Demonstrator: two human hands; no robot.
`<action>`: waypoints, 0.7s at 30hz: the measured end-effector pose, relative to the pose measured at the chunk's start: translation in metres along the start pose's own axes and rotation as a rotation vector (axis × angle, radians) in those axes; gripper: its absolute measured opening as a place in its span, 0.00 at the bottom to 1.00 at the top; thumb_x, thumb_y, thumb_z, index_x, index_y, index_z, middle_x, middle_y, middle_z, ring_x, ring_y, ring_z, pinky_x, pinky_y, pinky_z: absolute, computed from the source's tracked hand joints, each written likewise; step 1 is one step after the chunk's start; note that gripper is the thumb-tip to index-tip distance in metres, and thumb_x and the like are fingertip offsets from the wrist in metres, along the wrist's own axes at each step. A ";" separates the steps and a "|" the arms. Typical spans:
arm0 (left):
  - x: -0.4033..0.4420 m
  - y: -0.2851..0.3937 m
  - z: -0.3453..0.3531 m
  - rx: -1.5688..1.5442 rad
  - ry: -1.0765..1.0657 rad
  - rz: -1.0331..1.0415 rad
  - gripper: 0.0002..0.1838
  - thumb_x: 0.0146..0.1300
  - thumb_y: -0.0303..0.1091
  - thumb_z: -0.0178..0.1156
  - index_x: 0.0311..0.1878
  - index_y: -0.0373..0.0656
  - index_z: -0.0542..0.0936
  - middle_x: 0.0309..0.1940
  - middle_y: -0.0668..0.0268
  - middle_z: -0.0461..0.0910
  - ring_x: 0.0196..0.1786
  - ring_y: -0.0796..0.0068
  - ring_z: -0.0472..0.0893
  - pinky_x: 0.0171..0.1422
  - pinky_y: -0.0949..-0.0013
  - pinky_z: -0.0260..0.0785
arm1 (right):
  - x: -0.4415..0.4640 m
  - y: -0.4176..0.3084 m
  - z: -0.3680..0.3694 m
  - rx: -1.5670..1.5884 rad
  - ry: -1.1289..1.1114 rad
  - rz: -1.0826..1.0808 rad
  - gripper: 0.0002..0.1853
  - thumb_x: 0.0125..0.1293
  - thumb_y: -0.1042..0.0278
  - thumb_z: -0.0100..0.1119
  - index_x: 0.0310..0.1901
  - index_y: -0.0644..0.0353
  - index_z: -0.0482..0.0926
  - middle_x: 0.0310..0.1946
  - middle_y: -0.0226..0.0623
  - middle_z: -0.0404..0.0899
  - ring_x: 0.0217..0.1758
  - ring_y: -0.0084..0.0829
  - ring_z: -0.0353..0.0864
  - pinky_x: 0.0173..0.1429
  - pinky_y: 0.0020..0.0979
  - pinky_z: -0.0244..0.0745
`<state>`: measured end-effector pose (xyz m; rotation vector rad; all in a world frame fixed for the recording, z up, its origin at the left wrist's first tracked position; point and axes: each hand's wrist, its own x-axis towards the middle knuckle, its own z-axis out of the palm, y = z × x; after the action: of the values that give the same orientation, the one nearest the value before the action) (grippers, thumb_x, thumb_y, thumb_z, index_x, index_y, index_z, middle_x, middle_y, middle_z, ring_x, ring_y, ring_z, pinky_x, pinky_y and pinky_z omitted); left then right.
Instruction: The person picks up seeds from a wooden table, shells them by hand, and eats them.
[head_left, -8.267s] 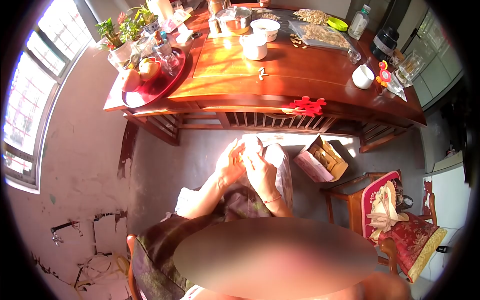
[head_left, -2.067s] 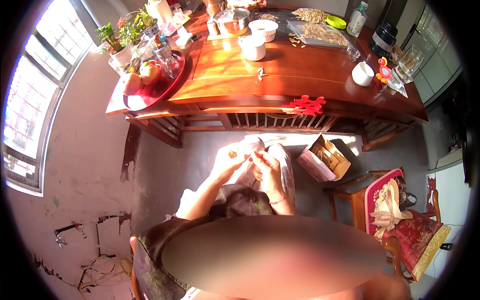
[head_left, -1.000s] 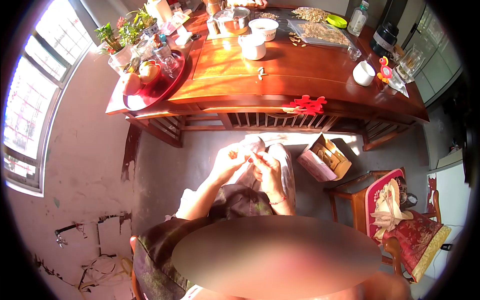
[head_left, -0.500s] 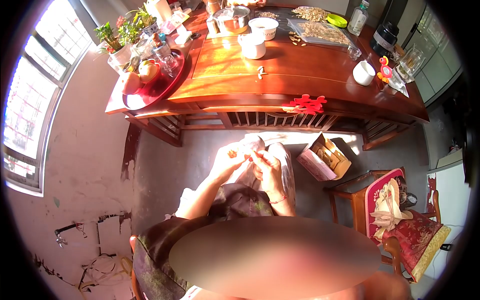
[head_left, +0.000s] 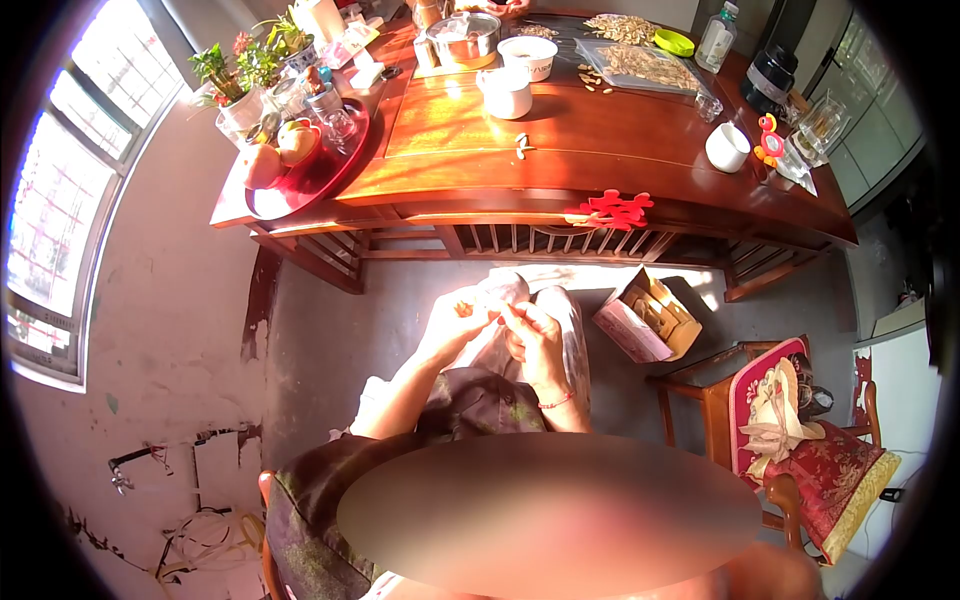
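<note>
Above my lap my left hand [head_left: 455, 326] and my right hand [head_left: 534, 342] meet, fingertips pinched close together. Between them is something too small and bright to make out. The right wrist wears a red bracelet [head_left: 557, 400]. Ahead of the hands, a few pale shell-like pieces [head_left: 522, 146] lie on the wooden table [head_left: 440, 160]. Behind those stand a white mug [head_left: 506, 97] and a white tub [head_left: 528, 58]. Farther back are a clear plastic bag [head_left: 648, 68] with flat pale pieces in it and a loose heap of similar pieces [head_left: 622, 27].
A red tray [head_left: 350, 165] with fruit sits at the table's left, near potted plants [head_left: 235, 85]. To the right stand a white cup [head_left: 728, 148] and a toy duck [head_left: 769, 140]. An open cardboard box [head_left: 650, 320] is on the floor beside a chair [head_left: 715, 410]. Another person's hand [head_left: 508, 8] shows at the far edge.
My hands stay almost in place, with only slight finger movement. At the far table edge, the other person's hand has shifted a little.
</note>
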<state>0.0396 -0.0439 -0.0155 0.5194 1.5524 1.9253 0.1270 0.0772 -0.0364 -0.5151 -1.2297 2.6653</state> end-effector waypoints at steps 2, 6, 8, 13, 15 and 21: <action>0.000 0.002 -0.003 -0.022 0.013 -0.097 0.04 0.57 0.26 0.62 0.34 0.36 0.78 0.33 0.65 0.79 0.39 0.77 0.78 0.49 0.72 0.71 | 0.000 0.000 0.000 0.003 -0.006 0.000 0.08 0.66 0.68 0.56 0.31 0.62 0.76 0.13 0.16 0.59 0.12 0.09 0.49 0.17 0.17 0.41; 0.000 0.000 -0.003 -0.017 0.016 -0.091 0.04 0.57 0.26 0.62 0.33 0.36 0.78 0.33 0.65 0.79 0.39 0.76 0.78 0.49 0.71 0.71 | 0.000 0.001 -0.001 0.007 -0.004 -0.003 0.08 0.66 0.68 0.56 0.31 0.62 0.76 0.13 0.16 0.59 0.12 0.09 0.49 0.17 0.17 0.41; 0.000 -0.003 -0.001 0.023 0.002 -0.001 0.07 0.58 0.34 0.62 0.33 0.41 0.78 0.26 0.74 0.76 0.23 0.90 0.63 0.25 0.83 0.51 | 0.000 0.002 -0.001 0.009 -0.006 -0.001 0.08 0.66 0.68 0.56 0.31 0.62 0.76 0.13 0.16 0.59 0.12 0.08 0.49 0.17 0.17 0.41; 0.001 -0.005 -0.002 0.010 -0.019 0.021 0.06 0.58 0.33 0.62 0.34 0.41 0.78 0.26 0.73 0.77 0.23 0.90 0.64 0.25 0.84 0.52 | 0.000 0.002 -0.002 0.023 -0.015 0.015 0.08 0.66 0.68 0.56 0.32 0.63 0.77 0.14 0.15 0.60 0.13 0.08 0.50 0.16 0.16 0.41; 0.001 -0.004 -0.002 0.008 -0.027 0.014 0.06 0.59 0.33 0.62 0.34 0.41 0.78 0.27 0.73 0.77 0.23 0.90 0.64 0.25 0.84 0.52 | 0.000 0.001 0.000 0.018 -0.007 0.011 0.08 0.66 0.68 0.56 0.33 0.63 0.77 0.14 0.15 0.60 0.13 0.08 0.50 0.16 0.16 0.41; 0.001 -0.006 -0.006 -0.037 -0.050 -0.043 0.06 0.58 0.28 0.62 0.33 0.37 0.76 0.34 0.64 0.79 0.39 0.75 0.77 0.50 0.69 0.70 | 0.000 0.002 -0.002 0.045 -0.018 0.031 0.07 0.66 0.69 0.55 0.34 0.64 0.76 0.14 0.16 0.59 0.13 0.09 0.50 0.16 0.16 0.42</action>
<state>0.0363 -0.0468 -0.0231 0.5106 1.4822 1.8912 0.1280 0.0772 -0.0397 -0.5084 -1.1724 2.7223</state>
